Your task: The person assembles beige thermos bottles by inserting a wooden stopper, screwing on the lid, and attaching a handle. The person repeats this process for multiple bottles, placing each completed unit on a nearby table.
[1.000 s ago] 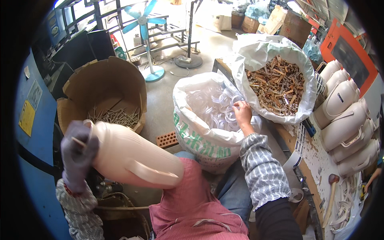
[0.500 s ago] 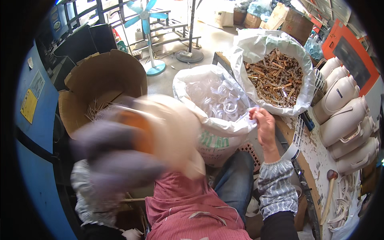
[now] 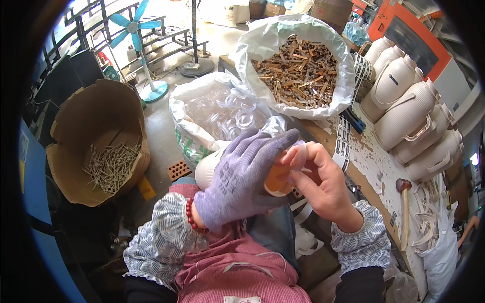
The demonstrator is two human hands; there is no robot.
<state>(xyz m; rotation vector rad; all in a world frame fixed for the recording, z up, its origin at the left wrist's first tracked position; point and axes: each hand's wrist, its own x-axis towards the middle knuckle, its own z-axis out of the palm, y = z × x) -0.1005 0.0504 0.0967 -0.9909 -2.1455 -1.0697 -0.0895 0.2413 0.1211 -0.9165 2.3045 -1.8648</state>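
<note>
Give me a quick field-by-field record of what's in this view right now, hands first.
left hand: gloved in purple, wrapped around a cream jug body near its orange mouth
right hand: bare, fingertips pressing a clear plastic ring at the orange mouth
near sack: white bag of clear rings
far sack: white bag of brown metal strips
cardboard drum: holds thin pale sticks, on the person's left
bench: row of finished cream jugs, a mallet
floor: blue standing fan

The paint-flecked tabletop point(image 3: 376, 166) carries a row of cream jugs point(image 3: 409, 113), a hammer point(image 3: 404, 202) and curved white strips point(image 3: 427, 222); sacks stand on the floor point(image 3: 161, 126).
</note>
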